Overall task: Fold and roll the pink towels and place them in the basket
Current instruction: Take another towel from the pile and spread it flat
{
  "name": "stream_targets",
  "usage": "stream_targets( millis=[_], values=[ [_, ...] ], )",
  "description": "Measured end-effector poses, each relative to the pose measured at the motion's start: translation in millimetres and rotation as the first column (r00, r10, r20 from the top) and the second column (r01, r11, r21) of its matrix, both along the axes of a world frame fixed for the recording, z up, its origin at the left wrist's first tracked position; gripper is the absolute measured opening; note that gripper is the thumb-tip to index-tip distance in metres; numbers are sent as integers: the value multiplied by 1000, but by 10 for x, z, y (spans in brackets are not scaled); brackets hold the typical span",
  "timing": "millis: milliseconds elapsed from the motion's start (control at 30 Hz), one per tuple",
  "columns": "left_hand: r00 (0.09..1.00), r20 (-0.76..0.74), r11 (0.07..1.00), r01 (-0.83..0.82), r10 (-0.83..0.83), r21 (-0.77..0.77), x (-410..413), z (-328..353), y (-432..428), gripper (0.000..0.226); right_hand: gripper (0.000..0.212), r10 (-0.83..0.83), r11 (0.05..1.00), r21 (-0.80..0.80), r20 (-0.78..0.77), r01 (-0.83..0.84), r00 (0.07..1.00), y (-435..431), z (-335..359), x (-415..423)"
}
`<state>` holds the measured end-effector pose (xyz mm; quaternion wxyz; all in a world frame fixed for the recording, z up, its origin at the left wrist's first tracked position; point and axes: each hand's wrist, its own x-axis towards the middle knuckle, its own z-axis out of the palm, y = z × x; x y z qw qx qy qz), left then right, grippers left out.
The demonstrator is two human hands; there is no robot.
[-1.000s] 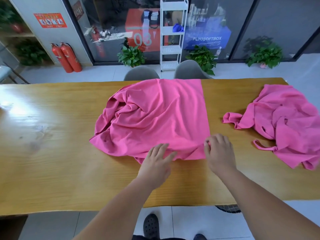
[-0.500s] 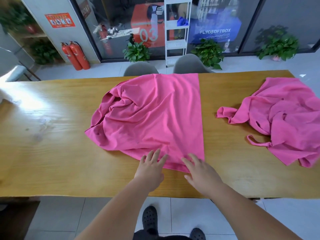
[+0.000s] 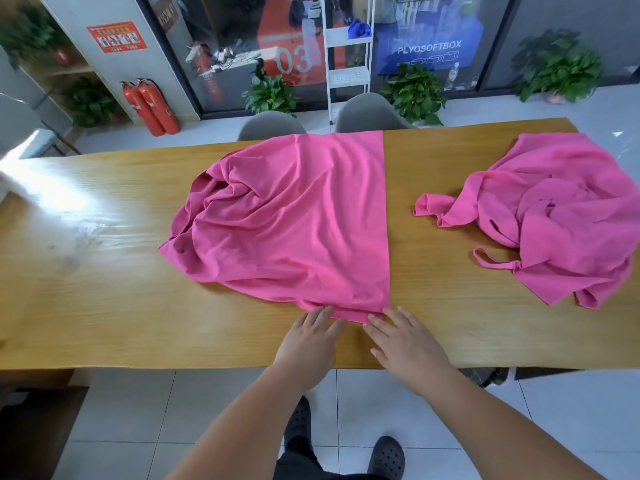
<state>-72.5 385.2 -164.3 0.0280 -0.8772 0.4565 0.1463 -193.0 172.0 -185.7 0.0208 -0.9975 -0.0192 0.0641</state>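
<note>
Two hands flat on table (image 3: 104,306), palms down, side by side at near edge of spread pink towel (image 3: 294,220). Left hand (image 3: 308,344) open, fingers splayed, fingertips on towel's near hem, nothing gripped. Right hand (image 3: 405,344) open too, fingers spread, tips touching towel's near right corner; pinch on fabric not discernible. Towel laid across table middle, right side straight and smooth, left side bunched in folds, layers underneath hidden. Far end reaching table's far edge. Second pink towel (image 3: 561,216) crumpled well apart to the right, loop strap sticking out toward viewer, right part cut off by frame edge. Two grey chairs (image 3: 270,124) behind table, mostly hidden by it. Basket nowhere in view. Fire extinguishers (image 3: 152,105) at far left wall. Dark shoes (image 3: 386,457) under table edge, legs cut off at bottom.
</note>
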Motion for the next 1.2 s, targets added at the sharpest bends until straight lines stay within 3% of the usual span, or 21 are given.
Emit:
stream_targets(
  millis=[100, 267, 333, 400, 467, 533, 767, 967, 1200],
  values=[
    [999, -41, 999, -30, 32, 44, -129, 2, 2, 64, 36, 31, 999, -36, 140, -26, 990, -80, 14, -196],
    [995, -87, 997, 38, -44, -68, -445, 52, -113, 44, 35, 43, 999, -22, 262, -39, 964, -220, 87, -427],
    [990, -138, 995, 23, -36, -96, -576, 84, -180, 42, 37, 41, 999, 5, 207, -43, 978, -271, 128, -436],
    [995, -105, 991, -11, -3, -131, -625, 89, -238, 44, 43, 1, 996, 93, 51, -6, 999, -297, 166, -430],
    [991, -50, 986, -132, 128, -98, -639, 103, -281, 52, 64, -23, 992, 119, -139, 39, 990, -324, 198, -447],
    [970, -46, 970, -241, 240, -22, -653, 102, -304, 58, 72, -62, 992, 96, -226, 86, 972, -328, 218, -489],
    [974, -119, 981, -191, 195, 45, -612, 266, -496, 38, 57, -203, 978, -84, -128, 193, 971, -406, 535, -468],
    [984, -103, 984, -157, 148, -82, -432, 306, -797, 52, 48, -172, 985, -29, -135, 169, 976, -701, 580, -262],
    [992, -54, 988, -121, 117, -91, 139, 290, -1288, 70, 63, -314, 949, -18, -142, 315, 939, -1258, 626, 272]
  ],
)
